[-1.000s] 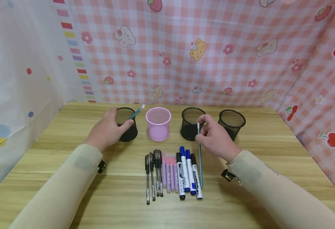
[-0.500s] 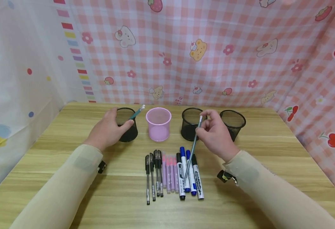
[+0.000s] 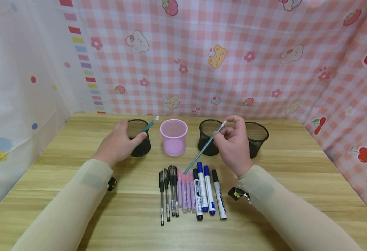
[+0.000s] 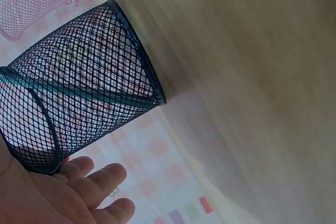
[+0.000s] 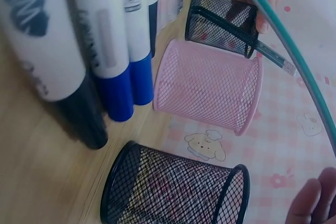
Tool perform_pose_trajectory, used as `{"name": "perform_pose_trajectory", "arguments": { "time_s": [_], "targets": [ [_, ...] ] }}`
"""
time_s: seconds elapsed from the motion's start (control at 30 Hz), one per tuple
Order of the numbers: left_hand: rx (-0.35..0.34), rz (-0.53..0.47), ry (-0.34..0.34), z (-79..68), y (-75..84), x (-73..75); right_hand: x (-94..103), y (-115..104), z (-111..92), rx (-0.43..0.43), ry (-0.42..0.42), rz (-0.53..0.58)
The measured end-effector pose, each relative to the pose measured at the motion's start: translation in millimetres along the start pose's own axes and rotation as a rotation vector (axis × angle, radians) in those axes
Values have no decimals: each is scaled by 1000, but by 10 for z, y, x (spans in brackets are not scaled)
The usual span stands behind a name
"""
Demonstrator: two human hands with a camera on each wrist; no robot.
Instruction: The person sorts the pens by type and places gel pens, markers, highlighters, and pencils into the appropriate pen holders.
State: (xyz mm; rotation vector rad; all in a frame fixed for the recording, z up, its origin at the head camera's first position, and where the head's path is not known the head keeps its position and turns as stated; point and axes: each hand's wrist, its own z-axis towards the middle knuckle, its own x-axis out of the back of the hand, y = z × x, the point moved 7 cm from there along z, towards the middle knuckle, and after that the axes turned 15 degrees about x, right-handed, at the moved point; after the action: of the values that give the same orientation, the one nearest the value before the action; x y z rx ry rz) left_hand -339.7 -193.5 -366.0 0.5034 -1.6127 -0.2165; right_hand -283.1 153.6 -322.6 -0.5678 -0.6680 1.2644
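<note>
Your right hand point(image 3: 235, 146) pinches a teal pencil point(image 3: 204, 147) near its white-tipped upper end; the pencil slants down toward your left, its lower end appearing over the caps of the pink pens point(image 3: 184, 197). Whether it touches them, you cannot tell. Your left hand point(image 3: 114, 144) grips the leftmost black mesh cup point(image 3: 142, 146) at its rim, thumb on the near side, beside a second pencil point(image 3: 150, 124) leaning inside. Between your hands stands a pink mesh cup point(image 3: 174, 144); another black cup point(image 3: 213, 150) is just behind your right-hand pencil. Black pens point(image 3: 162, 195) and markers point(image 3: 202, 188) lie nearer you.
</note>
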Motion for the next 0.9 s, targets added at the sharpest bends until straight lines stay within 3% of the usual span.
{"name": "perform_pose_trajectory", "arguments": {
  "time_s": [0.13, 0.33, 0.9],
  "targets": [
    [-1, 3, 2, -3, -8, -8, -3, -23, 12, 29, 86, 11],
    [-4, 3, 3, -5, -18, -14, -63, -35, 37, 49, 192, 114],
    [-7, 1, 4, -8, -4, -3, -267, -32, 136, 93, 358, 185]
  ]
}}
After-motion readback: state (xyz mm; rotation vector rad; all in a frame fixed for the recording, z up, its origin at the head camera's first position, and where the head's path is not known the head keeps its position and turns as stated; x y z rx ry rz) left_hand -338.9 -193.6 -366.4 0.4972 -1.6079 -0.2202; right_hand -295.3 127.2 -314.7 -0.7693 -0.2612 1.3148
